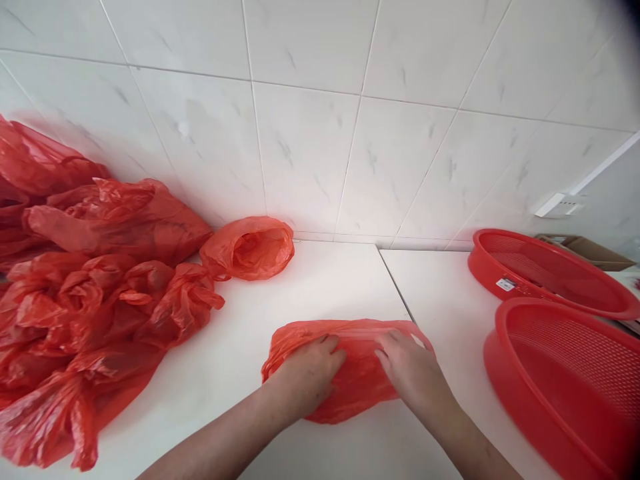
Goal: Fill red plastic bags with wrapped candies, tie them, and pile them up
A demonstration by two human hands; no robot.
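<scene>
A red plastic bag (357, 390) lies on the white table in front of me, its mouth spread toward the wall. My left hand (313, 370) rests over the bag's left side, fingers curled on its plastic near the far rim. On the other side, my right hand (407, 363) has its fingers bent onto the same rim, the thumb toward the middle. Both hands grip the bag's edge, a short gap apart. The fingertips are partly hidden in the folds. What the bag holds, if anything, does not show.
Several knotted, filled red bags (100, 293) are heaped at the left. An open, rolled-down red bag (265, 248) stands by the tiled wall. Two red mesh baskets (505, 373) sit at the right, near a brown box (590, 250). A seam (395, 280) divides the white tabletop (330, 280).
</scene>
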